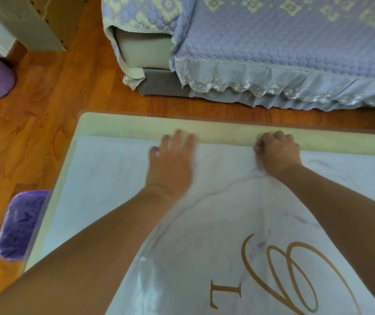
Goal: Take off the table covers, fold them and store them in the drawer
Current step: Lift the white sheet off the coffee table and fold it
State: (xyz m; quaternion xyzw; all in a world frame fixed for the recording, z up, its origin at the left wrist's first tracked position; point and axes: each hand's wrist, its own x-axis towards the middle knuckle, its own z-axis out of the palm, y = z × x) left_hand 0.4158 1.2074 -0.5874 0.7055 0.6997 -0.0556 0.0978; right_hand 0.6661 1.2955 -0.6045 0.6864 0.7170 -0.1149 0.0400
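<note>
Head view: cover (118, 178) lies flat on table (136, 125), under both hands. Left hand (170, 160) rests flat on it, fingers straight, blurred. Right hand (277, 151), beside the left, fingers curled, pinches the cover's far edge; creases run back from it.

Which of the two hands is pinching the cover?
The right hand: its fingers are curled and bunch the white cover at its far edge, with creases running from it. The left hand lies flat on the cover with fingers straight.
</note>
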